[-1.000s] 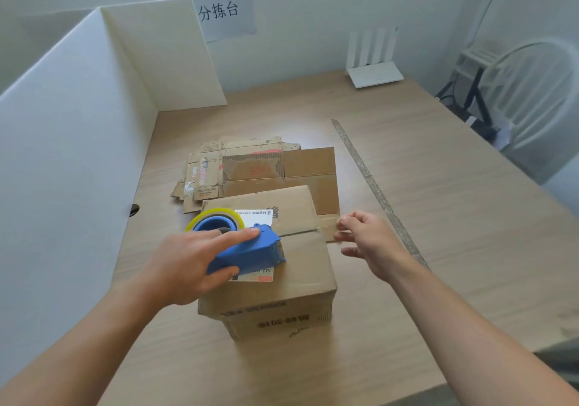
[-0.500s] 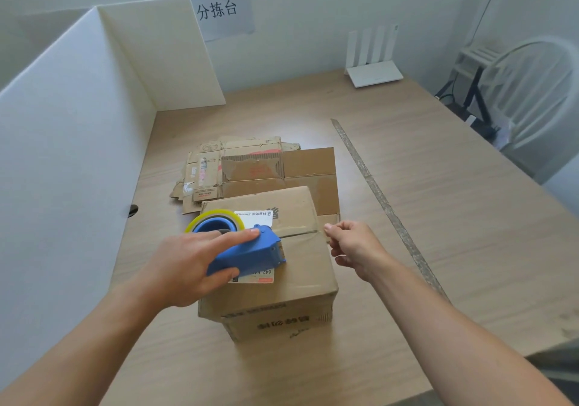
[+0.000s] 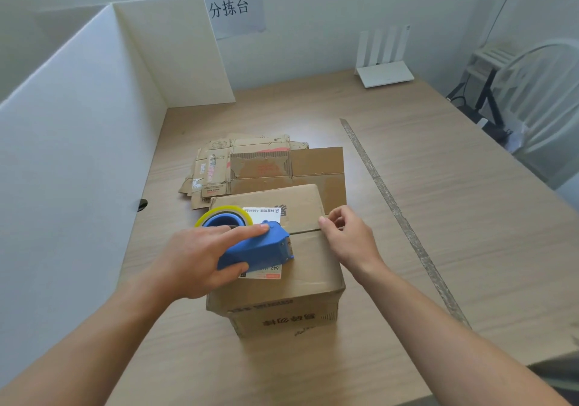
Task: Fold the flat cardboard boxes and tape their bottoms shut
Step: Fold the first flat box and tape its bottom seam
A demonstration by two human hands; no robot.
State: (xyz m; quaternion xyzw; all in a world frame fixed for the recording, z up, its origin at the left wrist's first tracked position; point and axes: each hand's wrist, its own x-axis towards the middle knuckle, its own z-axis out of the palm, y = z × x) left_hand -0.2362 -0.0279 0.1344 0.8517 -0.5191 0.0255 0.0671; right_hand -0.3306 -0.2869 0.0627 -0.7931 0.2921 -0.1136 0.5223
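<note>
Holding dispenser on closed box, left hand, right hand at edge

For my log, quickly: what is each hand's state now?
Left hand: grips the blue tape dispenser.
Right hand: fingers curled at the box edge; grasp cannot be told.

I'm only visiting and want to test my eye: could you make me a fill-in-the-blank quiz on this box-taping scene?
1. The left hand grips a ____ tape dispenser.
2. The tape dispenser rests on ____ of the box.
3. The router is ____.
Missing words: blue; top; white.
</note>
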